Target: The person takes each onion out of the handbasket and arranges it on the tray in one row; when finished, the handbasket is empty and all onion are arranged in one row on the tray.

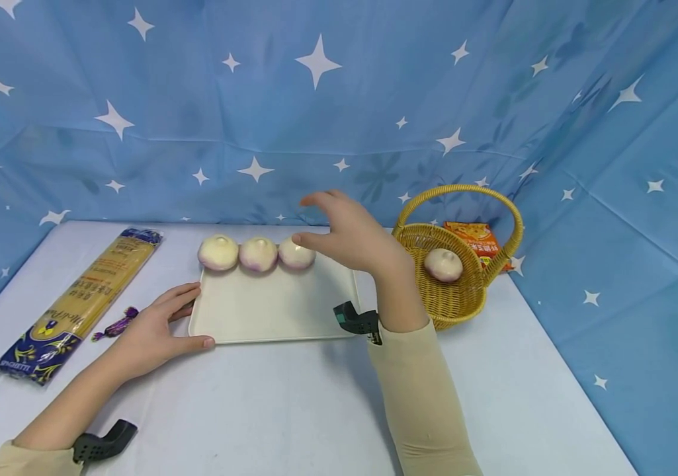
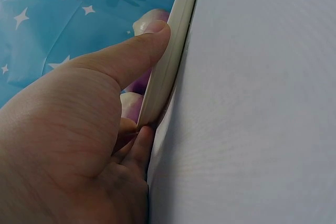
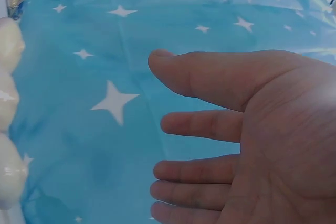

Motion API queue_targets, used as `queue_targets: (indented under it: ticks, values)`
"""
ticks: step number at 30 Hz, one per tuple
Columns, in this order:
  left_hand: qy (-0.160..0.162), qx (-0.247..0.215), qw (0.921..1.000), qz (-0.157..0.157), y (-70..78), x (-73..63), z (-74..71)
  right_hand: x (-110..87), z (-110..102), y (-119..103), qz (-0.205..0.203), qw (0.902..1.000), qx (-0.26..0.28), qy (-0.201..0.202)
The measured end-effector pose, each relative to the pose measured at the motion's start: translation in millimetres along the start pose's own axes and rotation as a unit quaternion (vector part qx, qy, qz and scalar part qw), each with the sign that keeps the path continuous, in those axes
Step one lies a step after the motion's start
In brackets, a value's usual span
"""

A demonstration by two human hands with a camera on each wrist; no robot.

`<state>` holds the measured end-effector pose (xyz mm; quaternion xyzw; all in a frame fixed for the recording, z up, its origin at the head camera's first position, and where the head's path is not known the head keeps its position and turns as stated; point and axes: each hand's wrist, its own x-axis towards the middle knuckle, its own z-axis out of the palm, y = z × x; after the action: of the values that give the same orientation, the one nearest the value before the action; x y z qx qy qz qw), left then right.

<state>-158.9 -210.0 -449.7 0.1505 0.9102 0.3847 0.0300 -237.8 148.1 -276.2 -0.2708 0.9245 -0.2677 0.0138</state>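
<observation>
Three white-and-purple turnips stand in a row along the back of a white rectangular tray (image 1: 273, 307): a left one (image 1: 217, 252), a middle one (image 1: 258, 255) and a right one (image 1: 296, 258). My left hand (image 1: 154, 337) holds the tray's front left corner, thumb on the front rim and fingers at the left side; the left wrist view shows the thumb (image 2: 149, 43) against the rim. Raised above the tray's right part, my right hand (image 1: 355, 235) is empty, its thumb and fingers spread apart, as the right wrist view confirms. Its thumb overlaps the right turnip in the head view.
To the tray's right stands a yellow wicker basket (image 1: 434, 301) with a tall handle and one turnip (image 1: 443, 265) inside. An orange snack packet (image 1: 474, 237) lies behind it. At the left are a spaghetti pack (image 1: 85, 294) and a purple-wrapped candy (image 1: 117, 325).
</observation>
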Motion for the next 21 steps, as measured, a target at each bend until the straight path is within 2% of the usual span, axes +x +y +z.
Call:
queue_targets:
  ticks: [10, 21]
  values:
    - [0.001, 0.008, 1.0000, -0.003, -3.6, 0.3, 0.7, -26.8, -28.7, -5.3, 0.012, 0.9994, 0.018, 0.026]
    - [-0.004, 0.010, 0.9999, -0.011, -3.2, 0.1, -0.2, -60.7, -60.5, 11.4, 0.053, 0.9955, 0.050, 0.061]
